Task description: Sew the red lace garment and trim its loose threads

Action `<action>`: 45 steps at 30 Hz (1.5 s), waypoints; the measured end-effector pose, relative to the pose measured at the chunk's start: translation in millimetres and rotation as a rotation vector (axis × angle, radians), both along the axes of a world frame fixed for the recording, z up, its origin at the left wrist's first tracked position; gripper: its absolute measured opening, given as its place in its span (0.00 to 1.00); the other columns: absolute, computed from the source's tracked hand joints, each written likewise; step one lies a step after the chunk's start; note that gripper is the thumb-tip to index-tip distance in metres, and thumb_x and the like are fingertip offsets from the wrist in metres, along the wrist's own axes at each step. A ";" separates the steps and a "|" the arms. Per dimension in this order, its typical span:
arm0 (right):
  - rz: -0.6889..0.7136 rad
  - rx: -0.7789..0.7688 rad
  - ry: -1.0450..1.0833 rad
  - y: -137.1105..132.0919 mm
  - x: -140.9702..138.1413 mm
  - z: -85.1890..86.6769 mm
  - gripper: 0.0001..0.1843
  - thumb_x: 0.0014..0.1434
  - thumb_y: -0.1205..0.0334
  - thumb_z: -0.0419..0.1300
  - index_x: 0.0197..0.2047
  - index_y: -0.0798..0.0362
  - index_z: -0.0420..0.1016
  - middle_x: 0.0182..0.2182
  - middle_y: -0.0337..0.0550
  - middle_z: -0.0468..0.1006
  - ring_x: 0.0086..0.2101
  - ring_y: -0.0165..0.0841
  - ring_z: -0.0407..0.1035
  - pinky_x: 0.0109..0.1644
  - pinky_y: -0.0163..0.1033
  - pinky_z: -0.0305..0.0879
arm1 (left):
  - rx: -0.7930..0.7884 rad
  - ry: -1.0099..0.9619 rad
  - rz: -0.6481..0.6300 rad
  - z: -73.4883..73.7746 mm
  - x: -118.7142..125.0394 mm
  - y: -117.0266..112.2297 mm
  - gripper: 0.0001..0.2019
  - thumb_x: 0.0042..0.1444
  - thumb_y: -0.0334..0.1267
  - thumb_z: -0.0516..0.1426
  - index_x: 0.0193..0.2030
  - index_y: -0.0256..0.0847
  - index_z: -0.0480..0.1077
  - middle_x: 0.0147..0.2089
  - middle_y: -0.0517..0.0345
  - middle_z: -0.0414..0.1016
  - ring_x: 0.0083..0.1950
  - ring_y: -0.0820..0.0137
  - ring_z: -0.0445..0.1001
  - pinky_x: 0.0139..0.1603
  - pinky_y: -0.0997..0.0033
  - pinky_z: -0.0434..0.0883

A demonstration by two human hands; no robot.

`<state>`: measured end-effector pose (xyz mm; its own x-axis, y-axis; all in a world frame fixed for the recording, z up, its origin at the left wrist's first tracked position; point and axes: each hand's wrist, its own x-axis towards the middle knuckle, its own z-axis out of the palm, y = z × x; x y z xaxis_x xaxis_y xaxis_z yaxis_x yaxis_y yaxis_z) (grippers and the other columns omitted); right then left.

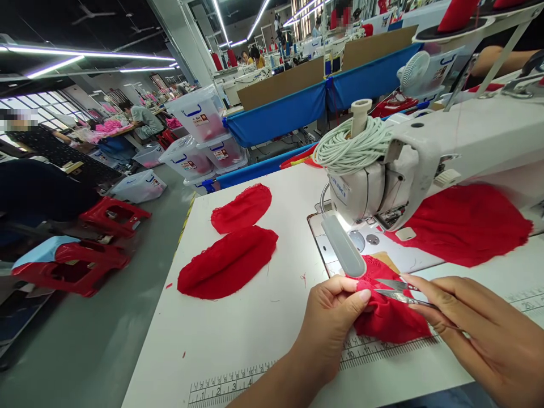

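My left hand (335, 323) pinches a piece of red fabric (393, 317) between thumb and fingers, in front of the sewing machine. In my right hand (476, 323) is a pair of thread snips (397, 292), its blades slightly apart and their tips at the fabric beside my left thumb. The sewing machine's head (361, 192) stands just beyond, its lamp lit over the needle plate (357, 241). A large red fabric piece (471, 226) lies under the machine arm. Two red fabric pieces, one nearer (229, 263) and one farther (242, 207), lie on the table at the left.
Ruler markings (238, 385) run along the front of the white table (238, 334). A coil of pale cord (357, 144) sits on the machine head. Red stools (76, 263) and stacked plastic boxes (198, 122) stand on the left. Other people work farther back.
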<state>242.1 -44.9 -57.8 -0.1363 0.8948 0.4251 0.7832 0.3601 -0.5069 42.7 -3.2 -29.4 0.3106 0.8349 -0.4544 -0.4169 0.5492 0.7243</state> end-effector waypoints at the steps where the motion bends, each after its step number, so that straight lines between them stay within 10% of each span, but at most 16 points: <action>1: 0.007 -0.005 0.027 0.2 -0.3 -0.4 0.24 0.68 0.55 0.52 0.66 0.34 0.65 0.44 0.41 0.76 0.44 0.42 0.73 0.49 0.46 0.68 | -0.004 -0.002 -0.003 0.0 -0.2 -0.1 0.18 0.38 0.45 0.74 0.28 0.35 0.76 0.27 0.56 0.78 0.30 0.73 0.72 0.36 0.72 0.69; 28: -0.035 -0.103 0.189 7.3 0.0 8.6 0.17 0.70 0.55 0.51 0.58 0.38 0.72 0.50 0.41 0.79 0.46 0.37 0.76 0.45 0.36 0.74 | 0.017 0.023 -0.013 -1.8 1.5 1.1 0.18 0.40 0.46 0.73 0.26 0.35 0.75 0.26 0.59 0.76 0.31 0.74 0.72 0.37 0.74 0.68; 33: 0.019 -0.186 0.414 14.2 -16.7 14.9 0.07 0.62 0.52 0.63 0.41 0.43 0.77 0.33 0.37 0.79 0.29 0.31 0.74 0.27 0.30 0.70 | 0.091 0.050 -0.031 -3.7 1.5 0.2 0.16 0.43 0.46 0.72 0.28 0.35 0.77 0.30 0.57 0.75 0.33 0.73 0.71 0.38 0.73 0.67; 45: 0.120 -0.247 0.355 23.3 -25.3 22.3 0.11 0.65 0.58 0.56 0.29 0.46 0.70 0.24 0.34 0.70 0.22 0.28 0.66 0.24 0.32 0.63 | 0.244 0.164 -0.063 -6.5 -1.6 -0.5 0.12 0.47 0.45 0.70 0.27 0.37 0.79 0.33 0.57 0.71 0.36 0.72 0.69 0.38 0.72 0.66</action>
